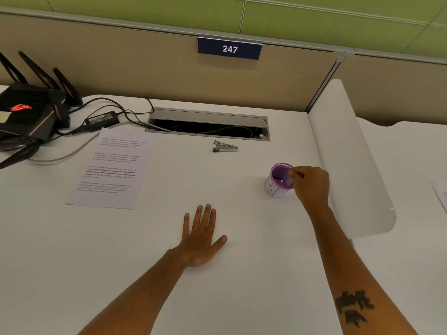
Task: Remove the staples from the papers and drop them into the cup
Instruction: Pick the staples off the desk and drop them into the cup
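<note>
A small purple cup [278, 181] with a white paper label stands on the white desk at the right. My right hand [310, 184] hovers at its right rim, fingertips pinched together over the opening; whether a staple is between them is too small to tell. My left hand [202, 236] lies flat on the desk, palm down, fingers spread, holding nothing. A printed sheet of paper [113, 168] lies at the left. A metal staple remover [225, 146] lies behind the cup, near the cable tray.
A black router [29, 112] with antennas, a power brick [102, 119] and cables fill the back left. An open cable tray [208, 125] runs along the back. A white divider panel [350, 153] rises just right of the cup. More paper [441, 193] lies at the far right edge.
</note>
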The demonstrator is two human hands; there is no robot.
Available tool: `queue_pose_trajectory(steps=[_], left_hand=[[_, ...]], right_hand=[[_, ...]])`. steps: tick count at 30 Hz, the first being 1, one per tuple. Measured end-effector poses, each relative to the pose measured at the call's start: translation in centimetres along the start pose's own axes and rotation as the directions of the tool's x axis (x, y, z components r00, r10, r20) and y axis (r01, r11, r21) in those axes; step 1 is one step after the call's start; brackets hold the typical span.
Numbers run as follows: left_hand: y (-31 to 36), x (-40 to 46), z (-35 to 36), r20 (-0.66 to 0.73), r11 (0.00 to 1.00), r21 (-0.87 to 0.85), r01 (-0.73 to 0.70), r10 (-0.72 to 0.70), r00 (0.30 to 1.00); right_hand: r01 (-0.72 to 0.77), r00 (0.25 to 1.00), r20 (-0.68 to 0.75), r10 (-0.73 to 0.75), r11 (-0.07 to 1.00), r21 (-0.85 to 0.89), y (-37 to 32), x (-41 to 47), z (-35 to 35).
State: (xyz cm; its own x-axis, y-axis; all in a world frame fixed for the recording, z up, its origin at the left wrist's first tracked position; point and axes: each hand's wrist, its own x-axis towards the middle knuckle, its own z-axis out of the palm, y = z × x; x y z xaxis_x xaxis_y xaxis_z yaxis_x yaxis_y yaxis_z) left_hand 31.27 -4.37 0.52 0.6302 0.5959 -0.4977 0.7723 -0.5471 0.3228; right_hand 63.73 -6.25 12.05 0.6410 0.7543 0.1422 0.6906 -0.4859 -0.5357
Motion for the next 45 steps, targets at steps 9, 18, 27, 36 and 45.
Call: queue_pose_trajectory(steps=[9, 18, 27, 36, 45], left_hand=[[-0.1, 0.2, 0.2, 0.004, 1.0, -0.007, -0.001, 0.002, 1.0], [-0.1, 0.1, 0.1, 0.001, 1.0, 0.0, 0.0, 0.0, 1.0], [-0.2, 0.3, 0.4, -0.019, 1.0, -0.012, 0.006, -0.006, 1.0], [0.1, 0.2, 0.1, -0.015, 1.0, 0.019, 0.022, -0.022, 1.0], [0.0, 0.3, 0.2, -0.024, 1.0, 0.008, 0.011, -0.011, 1.0]], right_hand=[[0.03, 0.998, -0.059, -0.028, 0.999, 0.03, 0.7, -0.1, 0.4], [0.058, 0.966, -0.257, 0.024, 0.949, 0.309, 0.6, -5.1, 0.9], [-0.066, 0.99, 0.104, 0.096, 0.963, -0.259, 2.5, -17.6, 9.9], [-0.029, 0.978, 0.186, 0.097, 0.94, -0.339, 0.6, -17.6, 12.7], [-0.144, 0.988, -0.054, 0.143, 0.989, -0.026, 1.8, -15.0, 11.8]])
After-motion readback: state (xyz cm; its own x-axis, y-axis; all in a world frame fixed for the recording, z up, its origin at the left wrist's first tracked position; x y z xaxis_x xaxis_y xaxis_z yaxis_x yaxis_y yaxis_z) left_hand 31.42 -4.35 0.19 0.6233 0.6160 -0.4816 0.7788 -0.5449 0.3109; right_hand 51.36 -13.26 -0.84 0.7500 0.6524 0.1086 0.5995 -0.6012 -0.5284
